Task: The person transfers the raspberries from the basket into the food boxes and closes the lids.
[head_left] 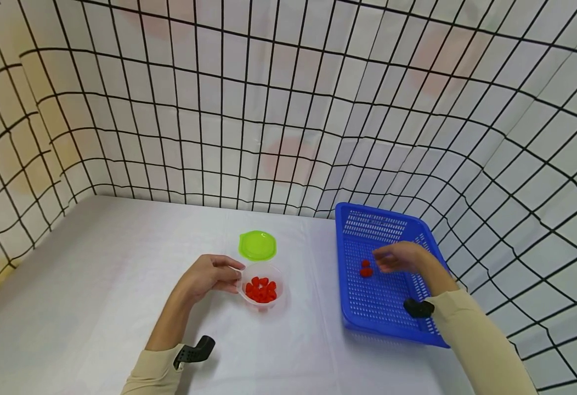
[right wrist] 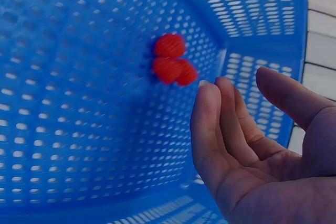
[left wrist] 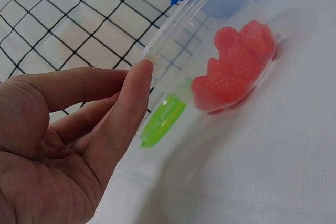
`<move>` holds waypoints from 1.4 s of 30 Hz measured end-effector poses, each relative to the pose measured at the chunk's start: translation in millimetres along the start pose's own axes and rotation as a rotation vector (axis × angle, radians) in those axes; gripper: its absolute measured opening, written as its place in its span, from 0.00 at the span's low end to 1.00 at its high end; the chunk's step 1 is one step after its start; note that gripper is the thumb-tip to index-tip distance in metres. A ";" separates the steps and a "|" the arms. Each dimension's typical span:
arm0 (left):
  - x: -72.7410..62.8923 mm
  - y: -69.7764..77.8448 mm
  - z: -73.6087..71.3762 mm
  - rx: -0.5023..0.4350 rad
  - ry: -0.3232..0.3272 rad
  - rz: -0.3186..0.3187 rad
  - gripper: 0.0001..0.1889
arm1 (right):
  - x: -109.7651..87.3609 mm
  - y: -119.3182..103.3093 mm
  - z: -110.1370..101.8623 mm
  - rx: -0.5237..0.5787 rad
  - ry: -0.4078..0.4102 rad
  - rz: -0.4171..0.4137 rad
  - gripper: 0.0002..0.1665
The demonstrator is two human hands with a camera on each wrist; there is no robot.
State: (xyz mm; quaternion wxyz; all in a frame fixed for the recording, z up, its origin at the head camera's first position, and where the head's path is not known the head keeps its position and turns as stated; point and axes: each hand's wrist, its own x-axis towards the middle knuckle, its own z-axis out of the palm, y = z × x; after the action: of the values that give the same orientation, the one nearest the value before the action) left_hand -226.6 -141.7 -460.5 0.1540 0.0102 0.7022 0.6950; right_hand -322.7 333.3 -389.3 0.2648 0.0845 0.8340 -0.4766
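In the head view my left hand [head_left: 213, 274] pinches the rim of a clear plastic bowl [head_left: 265, 269] between thumb and fingers. The bowl stands on the white tabletop, with several red raspberries [head_left: 261, 293] at its bottom. Up close in the left wrist view, the thumb lies right at the rim and the raspberries [left wrist: 236, 66] show through the wall. My right hand [head_left: 401, 257] is inside the blue basket [head_left: 362, 312], holding nothing, its thumb apart from its bent fingers. Three raspberries [right wrist: 170, 60] lie together on the basket floor just beyond those fingertips.
A bright green lid [head_left: 257, 245] lies flat on the table [head_left: 120, 263] behind the bowl. Black wire grid panels [head_left: 283, 120] over white cloth enclose the table at the back and sides. The basket sits close to the right-hand panel.
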 end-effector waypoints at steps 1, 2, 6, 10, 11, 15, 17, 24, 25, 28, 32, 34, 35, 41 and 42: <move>0.0 0.1 0.2 -0.001 0.000 0.000 0.15 | 1.5 3.0 -0.7 0.008 0.005 0.017 0.30; -0.1 0.3 0.3 -0.001 -0.001 0.002 0.15 | 2.7 6.0 -1.2 0.010 0.006 0.027 0.29; -1.1 1.7 0.4 -0.003 -0.011 0.016 0.17 | 5.3 15.0 -1.3 0.033 0.011 0.066 0.28; -2.2 2.8 0.9 -0.003 -0.010 0.014 0.17 | 6.3 19.6 1.3 0.042 0.018 0.097 0.27; -2.3 3.0 0.9 -0.003 -0.010 0.013 0.17 | 6.9 20.5 2.0 0.043 0.015 0.103 0.27; -2.1 2.6 0.6 -0.003 -0.009 0.011 0.17 | 9.0 23.7 4.8 0.060 0.013 0.133 0.28; -1.6 1.9 0.6 -0.002 -0.010 0.013 0.17 | 10.0 25.5 5.7 0.063 0.007 0.145 0.29; -0.8 1.2 0.3 0.003 -0.006 0.009 0.16 | 12.4 28.4 8.7 0.075 -0.012 0.170 0.28; -0.9 1.2 0.5 0.002 -0.003 0.006 0.16 | 12.7 28.2 9.3 0.074 -0.016 0.171 0.28; -0.8 1.2 0.5 0.004 0.002 0.000 0.15 | 14.3 27.6 10.8 0.074 -0.024 0.176 0.28; -0.7 1.4 0.1 0.008 0.003 0.002 0.15 | 16.8 27.0 12.1 0.067 -0.034 0.181 0.29; -0.9 1.6 -0.2 0.005 0.003 0.002 0.15 | 18.0 27.0 12.7 0.068 -0.032 0.184 0.29; -1.1 1.8 -0.3 0.005 0.000 0.004 0.16 | 18.7 27.3 12.9 0.069 -0.031 0.186 0.28; -1.5 2.4 -0.4 -0.006 -0.010 0.011 0.16 | 23.3 30.2 13.0 0.080 -0.024 0.187 0.27; -1.6 2.4 -0.4 -0.010 -0.011 0.012 0.17 | 23.9 30.5 12.7 0.085 -0.021 0.188 0.26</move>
State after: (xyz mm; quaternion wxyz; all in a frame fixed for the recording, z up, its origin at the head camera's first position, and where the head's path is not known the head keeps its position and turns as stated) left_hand -225.6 -142.3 -457.8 0.1538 0.0177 0.6977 0.6995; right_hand -326.3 336.2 -429.8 0.3133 0.1685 0.7986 -0.4855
